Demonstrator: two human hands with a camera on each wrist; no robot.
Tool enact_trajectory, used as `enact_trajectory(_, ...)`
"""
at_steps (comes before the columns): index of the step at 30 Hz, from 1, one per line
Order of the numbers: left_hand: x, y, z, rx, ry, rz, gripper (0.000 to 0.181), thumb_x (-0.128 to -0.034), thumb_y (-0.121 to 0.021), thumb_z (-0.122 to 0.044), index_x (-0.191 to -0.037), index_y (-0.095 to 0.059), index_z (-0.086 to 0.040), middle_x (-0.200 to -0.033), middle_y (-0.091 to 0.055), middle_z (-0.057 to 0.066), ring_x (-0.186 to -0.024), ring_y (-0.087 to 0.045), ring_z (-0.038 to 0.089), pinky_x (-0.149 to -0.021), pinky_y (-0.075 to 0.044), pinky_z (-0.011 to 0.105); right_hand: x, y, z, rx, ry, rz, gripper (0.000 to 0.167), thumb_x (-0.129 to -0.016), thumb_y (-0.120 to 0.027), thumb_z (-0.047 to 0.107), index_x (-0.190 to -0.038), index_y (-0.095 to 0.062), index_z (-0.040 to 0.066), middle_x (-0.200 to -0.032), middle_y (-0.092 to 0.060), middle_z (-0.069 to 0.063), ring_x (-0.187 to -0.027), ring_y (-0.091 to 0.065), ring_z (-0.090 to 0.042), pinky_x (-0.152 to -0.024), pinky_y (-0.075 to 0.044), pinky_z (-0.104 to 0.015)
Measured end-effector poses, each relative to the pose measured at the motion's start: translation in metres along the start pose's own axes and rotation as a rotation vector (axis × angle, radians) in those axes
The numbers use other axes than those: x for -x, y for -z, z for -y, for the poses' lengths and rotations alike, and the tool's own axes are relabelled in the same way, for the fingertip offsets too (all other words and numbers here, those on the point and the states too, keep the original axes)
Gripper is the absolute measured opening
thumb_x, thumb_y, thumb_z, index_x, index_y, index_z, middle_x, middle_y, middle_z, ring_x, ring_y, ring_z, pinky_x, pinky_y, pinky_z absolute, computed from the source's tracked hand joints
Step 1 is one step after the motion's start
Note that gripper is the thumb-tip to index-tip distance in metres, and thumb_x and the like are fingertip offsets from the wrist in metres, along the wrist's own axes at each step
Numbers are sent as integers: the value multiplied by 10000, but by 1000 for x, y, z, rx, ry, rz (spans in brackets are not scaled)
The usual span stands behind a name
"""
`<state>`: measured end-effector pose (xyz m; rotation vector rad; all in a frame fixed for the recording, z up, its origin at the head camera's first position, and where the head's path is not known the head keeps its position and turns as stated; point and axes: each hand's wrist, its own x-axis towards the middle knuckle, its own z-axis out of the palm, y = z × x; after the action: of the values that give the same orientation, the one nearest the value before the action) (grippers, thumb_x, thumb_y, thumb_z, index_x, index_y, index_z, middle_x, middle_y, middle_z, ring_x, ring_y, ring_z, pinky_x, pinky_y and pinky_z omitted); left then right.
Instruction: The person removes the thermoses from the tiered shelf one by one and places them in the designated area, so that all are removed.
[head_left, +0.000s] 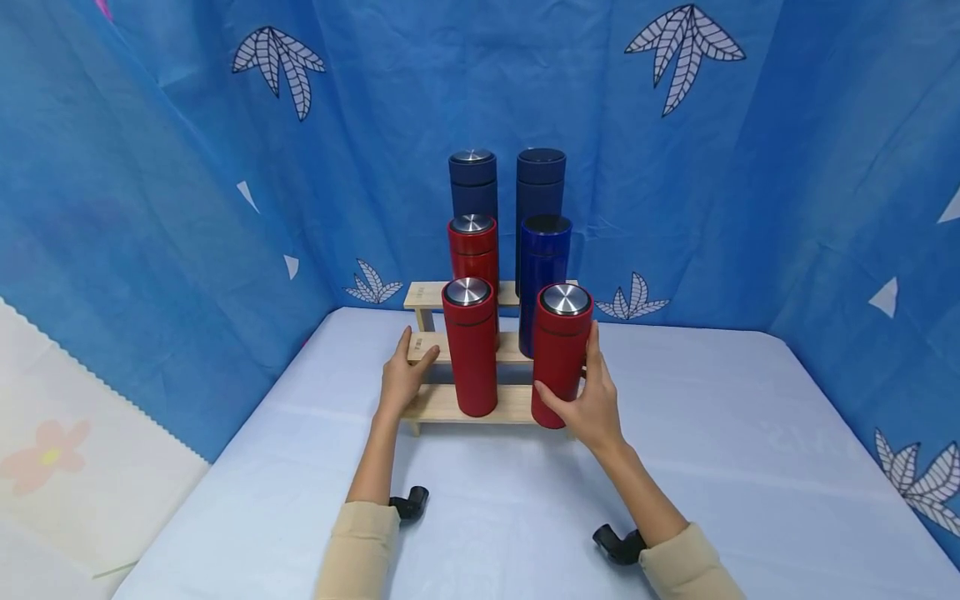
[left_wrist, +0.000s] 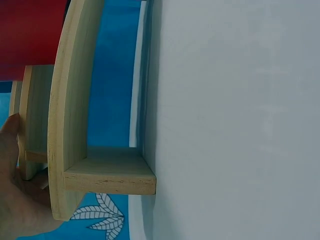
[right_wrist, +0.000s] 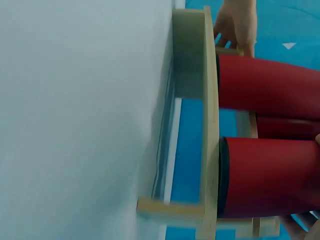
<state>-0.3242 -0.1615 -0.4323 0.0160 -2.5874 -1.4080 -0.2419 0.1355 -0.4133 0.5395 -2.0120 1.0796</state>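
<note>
My right hand (head_left: 592, 408) grips a red thermos bottle (head_left: 561, 358) with a silver lid, thumb in front and fingers round its right side. That bottle's dark base (right_wrist: 224, 177) is at the lowest tier of a wooden three-tier display rack (head_left: 420, 404); whether it bears fully on the board I cannot tell. Another red thermos bottle (head_left: 470, 350) stands upright on the left of the same tier. At the rack's left end, my left hand (head_left: 400, 379) holds the middle tier, its thumb on the board (left_wrist: 35, 115).
Behind, the middle tier bears a shiny red bottle (head_left: 474, 250) and a blue bottle (head_left: 543, 267). Two dark blue bottles, one silver-lidded (head_left: 474, 187) and one black-lidded (head_left: 540, 187), stand on the top tier. A white-covered table (head_left: 712, 433) and blue curtain (head_left: 480, 75) surround the rack.
</note>
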Motion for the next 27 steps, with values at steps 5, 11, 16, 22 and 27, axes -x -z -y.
enact_trajectory(5, 1, 0, -2, -2, -7, -13, 882, -825, -538, -619, -1486, -186, -153, -1459, -309, 158, -1313, -302, 350, -1044, -265, 495, 0, 23, -15, 63, 21, -75, 1108, -624, -821, 90, -1472, -110, 40, -1258, -467, -184, -1029, -519, -277, -718, -515, -485)
enact_trajectory(11, 2, -1, -3, 7, -11, -18, 859, -836, -554, -586, -1484, -197, -148, -1460, -310, 153, -1317, -299, 343, -1043, -267, 496, -8, 49, -35, 128, -28, -165, 1101, -640, -817, 60, -1475, -100, 59, -1270, -443, -191, -1088, -483, -294, -756, -489, -543)
enact_trajectory(16, 3, -1, -4, 12, -9, -23, 845, -843, -556, -573, -1483, -200, -151, -1461, -309, 151, -1318, -298, 341, -1043, -267, 495, -24, 60, -51, 137, -71, -196, 1081, -683, -803, 46, -1480, -73, 92, -1343, -410, -140, -1179, -438, -274, -796, -463, -570)
enact_trajectory(22, 3, -1, -3, 14, -9, -21, 853, -840, -554, -579, -1483, -196, -149, -1464, -302, 152, -1318, -292, 351, -1042, -261, 508, -37, 57, -75, 96, -126, -178, 1090, -699, -784, 14, -1492, -47, 139, -1401, -364, -96, -1230, -401, -248, -851, -436, -568)
enact_trajectory(27, 3, -1, -2, 21, -12, -25, 846, -842, -564, -565, -1479, -208, -138, -1461, -306, 157, -1316, -295, 354, -1041, -263, 506, -37, 47, -97, 81, -189, -142, 1105, -711, -782, 24, -1496, -19, 174, -1428, -325, -110, -1258, -372, -282, -903, -399, -566)
